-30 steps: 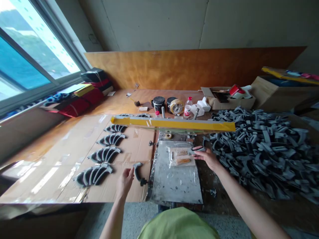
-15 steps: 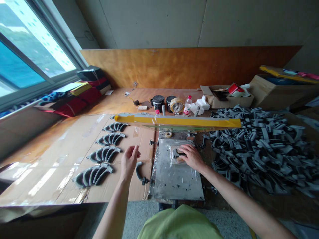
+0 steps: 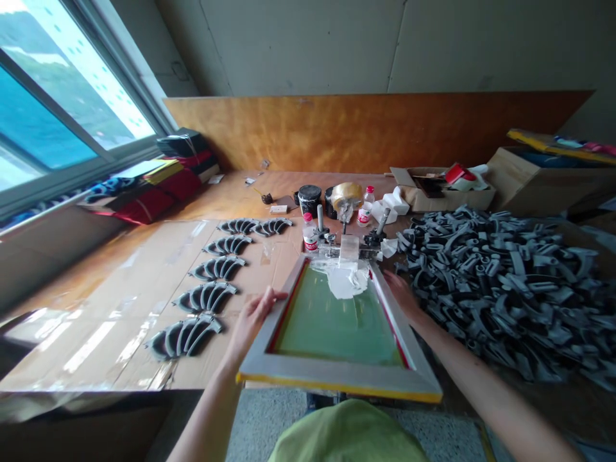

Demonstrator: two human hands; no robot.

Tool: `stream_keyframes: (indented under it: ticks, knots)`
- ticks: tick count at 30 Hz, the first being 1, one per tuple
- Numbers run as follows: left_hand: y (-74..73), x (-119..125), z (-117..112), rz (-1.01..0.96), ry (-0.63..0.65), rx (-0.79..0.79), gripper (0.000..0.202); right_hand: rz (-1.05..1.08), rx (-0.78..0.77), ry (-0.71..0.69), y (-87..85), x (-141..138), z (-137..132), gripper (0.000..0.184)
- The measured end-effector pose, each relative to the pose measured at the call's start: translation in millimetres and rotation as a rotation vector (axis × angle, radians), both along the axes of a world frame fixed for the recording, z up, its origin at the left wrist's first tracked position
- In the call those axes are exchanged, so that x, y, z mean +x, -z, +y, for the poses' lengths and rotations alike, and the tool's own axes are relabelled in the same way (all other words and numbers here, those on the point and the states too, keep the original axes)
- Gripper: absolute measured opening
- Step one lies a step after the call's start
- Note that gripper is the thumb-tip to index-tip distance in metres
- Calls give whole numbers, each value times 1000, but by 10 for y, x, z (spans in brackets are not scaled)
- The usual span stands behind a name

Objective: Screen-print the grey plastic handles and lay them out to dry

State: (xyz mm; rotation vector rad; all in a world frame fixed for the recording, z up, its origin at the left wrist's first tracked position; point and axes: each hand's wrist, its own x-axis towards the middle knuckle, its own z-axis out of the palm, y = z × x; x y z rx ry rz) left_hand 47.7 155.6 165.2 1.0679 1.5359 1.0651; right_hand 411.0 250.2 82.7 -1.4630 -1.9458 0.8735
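Observation:
A screen printing frame (image 3: 337, 376) with green mesh lies lowered over the work plate, its near rail with a yellow edge facing me. White ink (image 3: 347, 282) is smeared across the far part of the mesh, below a squeegee (image 3: 350, 249). My left hand (image 3: 257, 314) is closed at the frame's left rail, its fingertips against the edge. At the right rail, my right hand (image 3: 402, 295) grips the side, blurred and with its fingers partly hidden. The frame covers the plate and whatever lies on it.
Rows of curved grey plastic parts (image 3: 206, 298) lie on cardboard (image 3: 120, 308) to the left. A large heap of grey parts (image 3: 500, 289) covers the right side. Behind the frame stand black tubs (image 3: 309, 200), bottles (image 3: 310, 234) and a tape roll (image 3: 346, 194).
The frame has swung down from its raised position and now covers the plate. My right hand has left the piece on the plate, and both hands are at the frame's sides.

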Motion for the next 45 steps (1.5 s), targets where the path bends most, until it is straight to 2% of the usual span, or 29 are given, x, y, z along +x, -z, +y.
stream_keyframes:
  ticks: [2, 4, 6, 7, 8, 10, 12, 14, 16, 19, 22, 26, 28, 31, 34, 36, 38, 41, 43, 45]
  knots:
    - [353, -6, -182, -15, 57, -97, 68, -156, 171, 128, -156, 70, 129, 31]
    - [743, 21, -272, -23, 67, -143, 84, -307, 337, 160, -310, -61, 246, 42]
    - [1093, 52, -289, 28, 48, -138, 89, -435, 442, 50, -427, -328, 336, 57]
    - [1231, 63, -283, 58, 40, -129, 87, -492, 457, -13, -463, -474, 368, 59]
    - [1337, 69, -273, 80, 36, -119, 84, -548, 448, -65, -483, -608, 392, 55]
    - [1457, 73, -258, 95, 34, -110, 81, -653, 373, -138, -482, -799, 421, 37]
    - [1481, 71, -258, 82, 29, -109, 79, -726, 263, -169, -454, -872, 432, 21]
    - [1461, 75, -270, 56, 22, -111, 77, -747, 184, -162, -427, -864, 430, 14]
    - [1434, 85, -285, 34, 14, -114, 75, -721, 179, -145, -412, -836, 406, 12]
    - [1411, 104, -300, 10, 8, -123, 73, -674, 253, -155, -381, -829, 297, 7]
    - [1395, 119, -303, 10, 4, -138, 72, -644, 326, -257, -309, -828, 94, 17]
    - [1354, 133, -303, 26, -2, -163, 75, -555, 378, -490, -245, -674, -199, 27]
    - [1332, 139, -306, 19, -5, -168, 75, -549, 378, -570, -284, -559, -272, 32]
    - [1313, 145, -310, 23, -9, -145, 72, -584, 339, -645, -409, -474, -220, 30]
    - [1316, 144, -308, 20, -12, -127, 72, -577, 331, -597, -452, -551, -90, 24]
    - [1316, 140, -304, 2, -11, -125, 73, -571, 379, -496, -376, -631, -78, 24]
    - [1302, 137, -300, -11, -6, -127, 75, -576, 438, -440, -258, -665, -162, 27]
    - [1248, 143, -297, -20, -14, -141, 79, -549, 463, -489, -171, -598, -335, 29]
    - [1197, 151, -295, -29, -32, -147, 80, -517, 433, -529, -235, -548, -339, 26]
    - [1125, 159, -295, -46, -52, -157, 81, -486, 401, -484, -366, -571, -197, 19]
